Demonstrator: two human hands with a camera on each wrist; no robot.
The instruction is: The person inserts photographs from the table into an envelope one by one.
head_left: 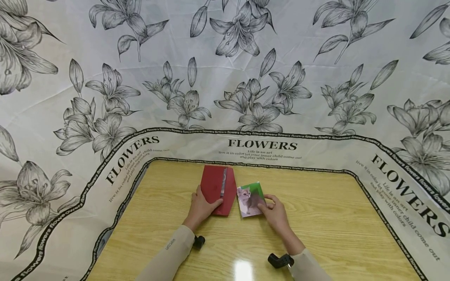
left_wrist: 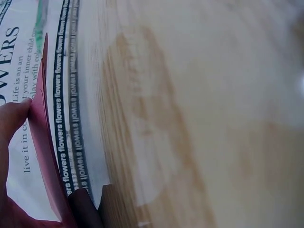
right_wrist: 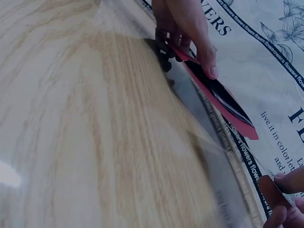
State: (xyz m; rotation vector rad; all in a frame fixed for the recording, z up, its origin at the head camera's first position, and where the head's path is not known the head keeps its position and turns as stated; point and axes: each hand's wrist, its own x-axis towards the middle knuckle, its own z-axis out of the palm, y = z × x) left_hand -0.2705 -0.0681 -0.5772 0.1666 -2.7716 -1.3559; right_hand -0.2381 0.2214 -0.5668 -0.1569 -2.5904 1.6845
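Note:
A red envelope (head_left: 212,187) with a dark silvery strip (head_left: 223,182) along its length is held by my left hand (head_left: 204,207), thumb across its near part. Raised off the table, it shows a dark gap along one side in the right wrist view. To its right, my right hand (head_left: 275,212) pinches a card (head_left: 250,200) by its right edge. The card carries a picture of a kitten on a green and pinkish ground. In the left wrist view the envelope (left_wrist: 45,137) appears nearly edge-on, between thumb and fingers. Envelope and card stand close together.
Both hands work over a wood-grain table (head_left: 316,234) with a bright glare spot near its front. Behind and around it hangs a white cloth (head_left: 197,146) printed with flowers and lettering. A dark wrist device (head_left: 280,260) sits at each sleeve.

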